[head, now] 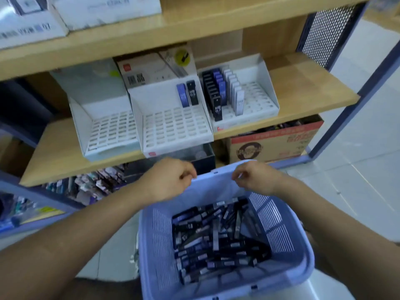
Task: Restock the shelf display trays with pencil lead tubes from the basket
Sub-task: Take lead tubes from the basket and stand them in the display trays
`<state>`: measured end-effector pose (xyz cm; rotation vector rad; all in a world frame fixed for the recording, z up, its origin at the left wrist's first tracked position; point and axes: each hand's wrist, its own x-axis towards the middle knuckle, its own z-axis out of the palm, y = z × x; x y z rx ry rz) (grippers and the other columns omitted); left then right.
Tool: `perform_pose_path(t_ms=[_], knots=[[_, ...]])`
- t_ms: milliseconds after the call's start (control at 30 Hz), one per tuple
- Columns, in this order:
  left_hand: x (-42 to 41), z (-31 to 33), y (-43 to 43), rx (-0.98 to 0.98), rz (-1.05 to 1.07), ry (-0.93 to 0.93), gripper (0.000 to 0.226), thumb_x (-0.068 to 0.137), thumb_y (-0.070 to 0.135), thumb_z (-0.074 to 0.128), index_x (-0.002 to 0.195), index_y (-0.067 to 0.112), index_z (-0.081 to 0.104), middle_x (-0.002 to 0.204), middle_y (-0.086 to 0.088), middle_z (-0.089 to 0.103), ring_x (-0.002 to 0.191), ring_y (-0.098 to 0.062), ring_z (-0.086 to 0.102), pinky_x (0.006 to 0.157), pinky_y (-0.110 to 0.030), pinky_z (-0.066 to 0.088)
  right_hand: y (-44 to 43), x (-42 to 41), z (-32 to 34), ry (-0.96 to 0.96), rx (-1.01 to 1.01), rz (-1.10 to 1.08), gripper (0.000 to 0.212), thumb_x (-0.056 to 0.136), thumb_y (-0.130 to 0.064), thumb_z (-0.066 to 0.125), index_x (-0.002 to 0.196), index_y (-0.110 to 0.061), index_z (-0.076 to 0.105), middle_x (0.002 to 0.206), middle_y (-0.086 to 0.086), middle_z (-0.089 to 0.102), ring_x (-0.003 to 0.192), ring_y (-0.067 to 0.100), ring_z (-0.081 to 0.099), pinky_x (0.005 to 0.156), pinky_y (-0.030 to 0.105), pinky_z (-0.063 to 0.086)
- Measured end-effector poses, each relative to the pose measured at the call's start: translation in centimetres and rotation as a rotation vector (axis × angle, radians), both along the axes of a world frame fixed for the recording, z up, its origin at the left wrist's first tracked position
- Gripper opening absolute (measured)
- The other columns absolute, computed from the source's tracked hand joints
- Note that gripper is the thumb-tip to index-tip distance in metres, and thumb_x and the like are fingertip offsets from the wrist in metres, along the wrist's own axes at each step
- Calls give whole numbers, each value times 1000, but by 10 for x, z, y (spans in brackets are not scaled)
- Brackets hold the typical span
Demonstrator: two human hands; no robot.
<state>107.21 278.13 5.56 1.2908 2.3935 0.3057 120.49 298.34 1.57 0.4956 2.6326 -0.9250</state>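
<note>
I'm gripping the basket (216, 187) rim with left hand (171, 178) and right hand (253, 180), tubes (216, 237) lying jumbled just below both.

Left tray (112, 131) and middle tray (173, 131) mostly free — upper shelf (129, 44) overhangs; tubes (216, 94) crowd the right tray (259, 100).

**What we cannot make out**

The fingertips of the left hand (171, 178) and right hand (255, 178) curl out of sight over the far rim of the basket (155, 234). Inside the basket, the pencil lead tubes (216, 239) are smeared and their print is unreadable. The bottom edge cuts the basket's near rim. Far above the basket, white boxes (32, 18) run off the top edge, bearing what may be lettering.
</note>
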Motion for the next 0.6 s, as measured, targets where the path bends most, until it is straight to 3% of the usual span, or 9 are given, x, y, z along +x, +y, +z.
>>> perform_pose_path(t_ms=[100, 133, 200, 267, 333, 400, 467, 600], knots=[[13, -63, -24, -168, 8, -61, 29, 90, 12, 49, 106, 22, 71, 107, 5, 71, 97, -14, 63, 83, -21, 43, -9, 19, -37, -166, 24, 85, 18, 93, -11, 54, 85, -21, 68, 88, -3, 63, 92, 24, 56, 76, 27, 39], [18, -85, -30, -202, 48, -112, 30, 91, 12, 47, 108, 21, 70, 111, 2, 69, 104, -18, 62, 85, -24, 44, -12, 25, -50, -205, 31, 90, 15, 92, -10, 54, 86, -16, 67, 91, 2, 64, 94, 26, 57, 79, 30, 39], [30, -124, -40, -269, 125, -178, 32, 93, 11, 47, 120, 16, 64, 123, -4, 64, 114, -24, 57, 90, -26, 42, -17, 33, -75, -257, 23, 15, 23, 92, -9, 54, 109, -5, 69, 111, 10, 67, 107, 30, 59, 85, 30, 39], [43, -159, -46, -336, 159, -236, 37, 93, 14, 49, 129, 14, 57, 130, -8, 58, 117, -26, 54, 93, -27, 43, -20, 39, -105, -281, -65, -123, 27, 93, -6, 53, 114, 4, 66, 116, 17, 67, 104, 32, 59, 75, 26, 37], [53, -189, -48, -393, 160, -273, 29, 91, 19, 51, 118, 14, 60, 122, -11, 59, 108, -28, 57, 86, -31, 48, -22, 42, -136, -305, -163, -260, 24, 94, -2, 50, 108, 13, 65, 110, 25, 67, 97, 32, 60, 72, 29, 36], [60, -212, -46, -425, 163, -284, 23, 89, 20, 54, 109, 10, 58, 114, -12, 58, 102, -28, 57, 82, -35, 50, -25, 45, -158, -324, -251, -418, 21, 96, -3, 51, 110, 4, 65, 107, 18, 64, 96, 23, 56, 76, 27, 38], [65, -228, -42, -460, 166, -316, 31, 87, 16, 58, 116, 7, 54, 115, -14, 57, 103, -29, 55, 88, -40, 50, -27, 48, -176, -364, -274, -501, 13, 98, -7, 51, 108, -13, 55, 104, 10, 53, 95, 18, 47, 81, 24, 36], [76, -254, -41, -502, 170, -342, 69, 86, 23, 66, 144, 7, 30, 136, -16, 44, 124, -34, 42, 103, -43, 40, -34, 48, -205, -554, -263, -405, 14, 97, -8, 54, 103, -10, 43, 105, 11, 46, 96, 20, 44, 80, 28, 37]])
